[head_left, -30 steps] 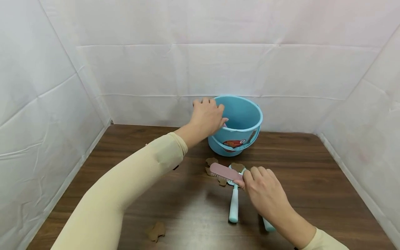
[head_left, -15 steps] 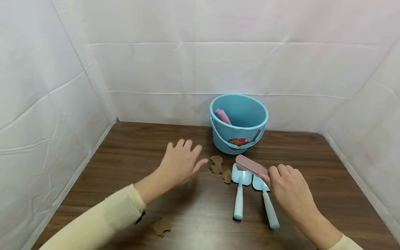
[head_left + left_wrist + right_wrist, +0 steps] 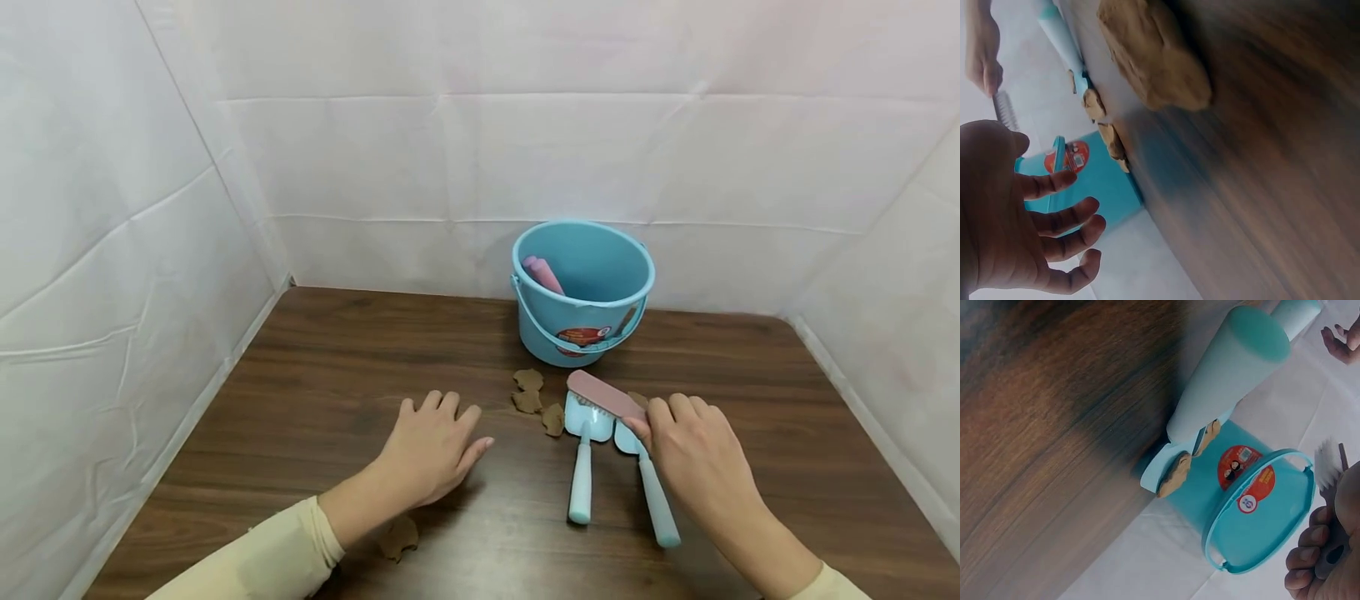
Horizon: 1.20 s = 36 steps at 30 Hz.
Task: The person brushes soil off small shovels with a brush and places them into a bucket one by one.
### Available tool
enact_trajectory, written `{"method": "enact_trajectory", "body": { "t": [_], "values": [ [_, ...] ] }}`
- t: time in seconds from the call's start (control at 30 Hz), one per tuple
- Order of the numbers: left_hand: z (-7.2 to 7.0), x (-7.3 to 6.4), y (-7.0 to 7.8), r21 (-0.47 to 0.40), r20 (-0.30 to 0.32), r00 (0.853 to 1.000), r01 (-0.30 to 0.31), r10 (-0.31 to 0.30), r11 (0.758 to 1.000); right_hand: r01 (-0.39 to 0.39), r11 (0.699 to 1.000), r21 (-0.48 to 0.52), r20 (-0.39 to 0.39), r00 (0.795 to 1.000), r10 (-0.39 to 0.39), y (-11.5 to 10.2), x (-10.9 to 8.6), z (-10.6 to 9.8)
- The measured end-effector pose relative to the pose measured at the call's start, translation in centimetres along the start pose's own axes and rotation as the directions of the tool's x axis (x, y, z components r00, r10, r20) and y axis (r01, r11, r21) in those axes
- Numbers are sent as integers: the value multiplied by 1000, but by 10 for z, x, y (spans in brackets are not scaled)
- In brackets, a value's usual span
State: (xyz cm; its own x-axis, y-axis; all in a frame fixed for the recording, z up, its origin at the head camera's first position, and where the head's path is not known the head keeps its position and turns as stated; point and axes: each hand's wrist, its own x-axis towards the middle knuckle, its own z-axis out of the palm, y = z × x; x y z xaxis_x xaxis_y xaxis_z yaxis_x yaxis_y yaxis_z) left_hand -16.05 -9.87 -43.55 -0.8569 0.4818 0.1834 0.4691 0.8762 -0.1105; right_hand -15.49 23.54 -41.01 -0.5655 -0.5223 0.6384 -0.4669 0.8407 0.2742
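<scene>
My left hand (image 3: 427, 450) hovers over the table, fingers spread and loosely bent, holding nothing. A lumpy brown clay-like piece (image 3: 1154, 56) lies close beneath its wrist. My right hand (image 3: 697, 442) grips a pink brush (image 3: 603, 394) by its handle, bristles down. In the head view the brush overlaps the blades of two light blue hand shovels (image 3: 581, 492), which lie side by side with handles toward me. More flat brown pieces (image 3: 527, 402) lie left of the blades. In the right wrist view, brown pieces (image 3: 1175, 475) show at the shovel blades.
A blue bucket (image 3: 534, 329) stands behind the shovels, its handle hanging down in front. Pink and purple handles (image 3: 546, 275) lean inside it. White cloth walls (image 3: 360, 167) enclose the back and sides of the dark wooden table (image 3: 337, 358).
My left hand has left the bucket's rim and drawn back toward the front left; pink handles now show inside the bucket. My right hand has shifted right with the brush.
</scene>
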Motion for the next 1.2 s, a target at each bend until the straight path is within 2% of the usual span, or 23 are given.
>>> {"method": "enact_trajectory", "body": {
  "t": [0.2,0.3,0.47,0.67,0.8,1.0,1.2],
  "values": [
    [3,5,8,3,-17,1000,-11,11,1000,-6,1000,5,-11,1000,6,0,3,0],
    [4,9,15,-1,-3,1000,-21,21,1000,-3,1000,15,-20,1000,3,0,3,-1],
    [3,26,42,-25,56,995,-82,83,996,-3,1000,26,-40,999,5,4,1,-2],
    [4,47,87,-48,88,974,-205,209,978,-2,999,36,-52,999,3,5,-2,-2],
    [8,61,108,-55,123,957,-257,262,965,-4,999,40,-47,999,6,5,-1,-2],
    [19,74,124,-67,240,925,-288,296,955,-12,999,48,-43,999,14,5,-2,-2],
    [22,79,128,-37,246,920,-305,305,952,-19,999,48,-24,1000,21,5,-5,0]
  ]
}}
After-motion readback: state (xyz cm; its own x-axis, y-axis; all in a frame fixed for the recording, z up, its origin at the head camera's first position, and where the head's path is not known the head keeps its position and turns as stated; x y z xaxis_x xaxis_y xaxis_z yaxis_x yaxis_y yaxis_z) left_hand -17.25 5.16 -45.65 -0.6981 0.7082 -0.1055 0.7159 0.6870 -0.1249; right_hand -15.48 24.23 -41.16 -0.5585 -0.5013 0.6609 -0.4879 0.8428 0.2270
